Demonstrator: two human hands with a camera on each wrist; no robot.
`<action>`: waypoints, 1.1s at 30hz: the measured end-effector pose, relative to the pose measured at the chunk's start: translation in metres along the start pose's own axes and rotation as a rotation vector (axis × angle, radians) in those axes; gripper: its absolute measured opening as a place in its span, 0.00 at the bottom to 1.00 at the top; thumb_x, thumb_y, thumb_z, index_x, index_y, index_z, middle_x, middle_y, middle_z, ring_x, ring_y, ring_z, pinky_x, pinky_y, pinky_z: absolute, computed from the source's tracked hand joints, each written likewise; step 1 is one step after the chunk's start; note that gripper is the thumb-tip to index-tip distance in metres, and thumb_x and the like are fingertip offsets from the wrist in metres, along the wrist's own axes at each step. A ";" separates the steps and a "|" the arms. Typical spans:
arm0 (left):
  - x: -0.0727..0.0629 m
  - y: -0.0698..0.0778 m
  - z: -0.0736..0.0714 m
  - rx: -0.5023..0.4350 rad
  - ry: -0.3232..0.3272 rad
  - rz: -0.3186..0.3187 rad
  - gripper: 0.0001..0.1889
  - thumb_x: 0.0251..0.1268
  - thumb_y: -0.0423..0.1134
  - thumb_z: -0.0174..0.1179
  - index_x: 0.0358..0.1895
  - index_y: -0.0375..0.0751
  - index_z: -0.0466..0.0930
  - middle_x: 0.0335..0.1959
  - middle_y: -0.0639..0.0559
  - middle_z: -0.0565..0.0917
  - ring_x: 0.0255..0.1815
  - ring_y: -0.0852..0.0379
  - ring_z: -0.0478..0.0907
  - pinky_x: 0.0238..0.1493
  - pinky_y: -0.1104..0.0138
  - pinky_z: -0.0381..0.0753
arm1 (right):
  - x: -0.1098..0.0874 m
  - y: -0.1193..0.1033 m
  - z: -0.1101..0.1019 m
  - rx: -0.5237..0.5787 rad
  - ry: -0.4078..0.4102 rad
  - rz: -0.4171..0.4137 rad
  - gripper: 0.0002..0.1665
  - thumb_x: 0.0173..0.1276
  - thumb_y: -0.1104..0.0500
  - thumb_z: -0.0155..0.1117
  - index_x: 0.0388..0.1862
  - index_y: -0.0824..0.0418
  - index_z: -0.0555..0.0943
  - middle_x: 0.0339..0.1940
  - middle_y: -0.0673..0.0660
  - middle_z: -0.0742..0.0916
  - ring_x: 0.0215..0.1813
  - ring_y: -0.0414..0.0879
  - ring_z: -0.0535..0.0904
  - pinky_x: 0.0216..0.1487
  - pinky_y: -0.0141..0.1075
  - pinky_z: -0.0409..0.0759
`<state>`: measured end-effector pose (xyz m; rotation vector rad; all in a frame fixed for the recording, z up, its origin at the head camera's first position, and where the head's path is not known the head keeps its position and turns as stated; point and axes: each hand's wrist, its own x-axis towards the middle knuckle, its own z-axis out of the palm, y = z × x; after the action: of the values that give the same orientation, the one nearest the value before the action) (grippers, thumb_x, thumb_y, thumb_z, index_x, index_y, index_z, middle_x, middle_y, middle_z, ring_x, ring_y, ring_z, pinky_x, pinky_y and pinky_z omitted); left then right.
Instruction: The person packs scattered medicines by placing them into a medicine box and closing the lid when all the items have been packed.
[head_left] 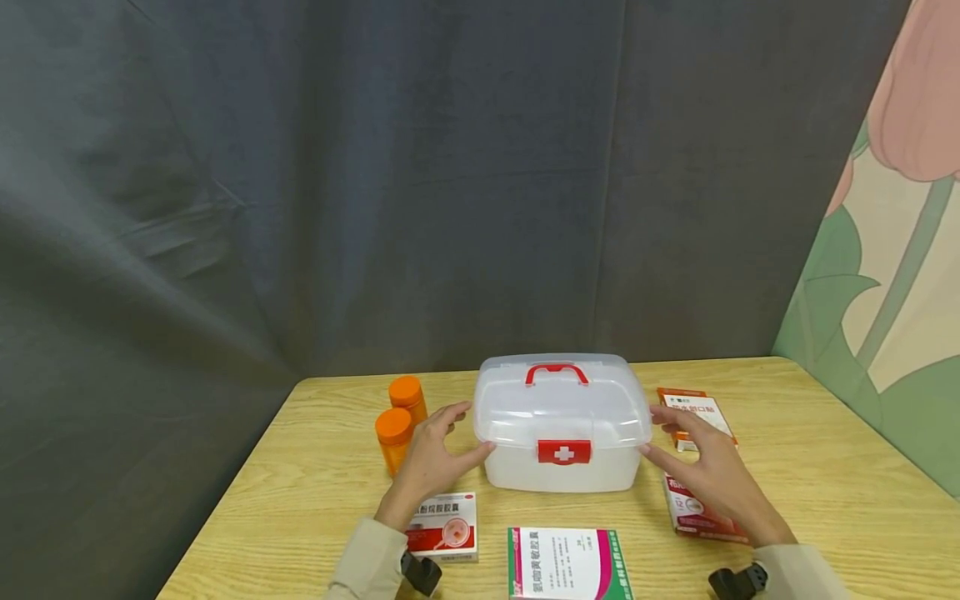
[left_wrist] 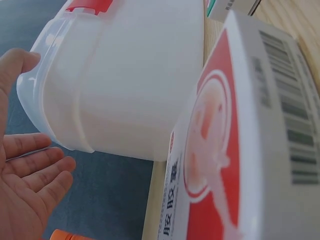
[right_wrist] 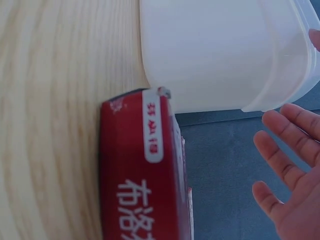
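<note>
A white plastic first-aid box (head_left: pixel 562 467) with a clear lid, a red handle and a red latch bearing a white cross stands upright on the table, lid down. My left hand (head_left: pixel 431 458) is at its left end, thumb tip right at the lid's front corner and fingers spread beside the end wall. At the right end my right hand (head_left: pixel 701 462) mirrors this, fingertips close to the lid edge. In the left wrist view the left fingers (left_wrist: pixel 42 170) are loosely extended. The right fingers (right_wrist: pixel 280 150) look relaxed, with nothing between them and the thumb.
Two orange bottles (head_left: pixel 393 429) stand left of the box. A red-and-white medicine carton (head_left: pixel 450 525) lies near the left wrist, and a green-and-white carton (head_left: pixel 566 562) lies in front. On the right are a dark red carton (head_left: pixel 697 512) and an orange-and-white carton (head_left: pixel 701 408).
</note>
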<state>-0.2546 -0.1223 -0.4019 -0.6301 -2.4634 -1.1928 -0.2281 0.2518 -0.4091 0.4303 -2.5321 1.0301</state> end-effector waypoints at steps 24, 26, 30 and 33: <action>0.001 -0.004 0.007 -0.087 -0.002 -0.019 0.39 0.57 0.54 0.68 0.69 0.38 0.68 0.67 0.45 0.71 0.66 0.46 0.68 0.58 0.53 0.75 | 0.002 -0.004 0.004 -0.038 -0.012 0.077 0.42 0.64 0.42 0.67 0.71 0.61 0.67 0.57 0.63 0.79 0.58 0.60 0.72 0.53 0.67 0.70; 0.001 -0.004 0.008 -0.090 -0.004 -0.018 0.39 0.57 0.54 0.68 0.69 0.38 0.68 0.68 0.45 0.71 0.66 0.45 0.68 0.58 0.53 0.75 | 0.002 -0.005 0.004 -0.046 -0.015 0.083 0.43 0.64 0.41 0.66 0.71 0.60 0.67 0.58 0.63 0.78 0.58 0.61 0.72 0.53 0.68 0.70; 0.002 -0.004 0.008 -0.093 -0.012 -0.021 0.39 0.57 0.54 0.68 0.69 0.38 0.68 0.68 0.44 0.70 0.66 0.45 0.68 0.58 0.52 0.75 | 0.002 -0.004 0.004 -0.046 -0.013 0.083 0.42 0.64 0.41 0.66 0.71 0.60 0.67 0.58 0.63 0.78 0.59 0.61 0.71 0.53 0.68 0.70; 0.003 -0.003 0.008 -0.092 -0.016 -0.022 0.39 0.57 0.54 0.69 0.69 0.39 0.68 0.68 0.44 0.70 0.66 0.45 0.68 0.58 0.52 0.75 | 0.002 -0.004 0.004 -0.043 -0.004 0.075 0.42 0.64 0.42 0.66 0.71 0.60 0.67 0.57 0.64 0.78 0.59 0.61 0.71 0.52 0.68 0.70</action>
<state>-0.2600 -0.1167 -0.4075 -0.6411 -2.4461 -1.3211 -0.2290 0.2466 -0.4084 0.3282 -2.5860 1.0005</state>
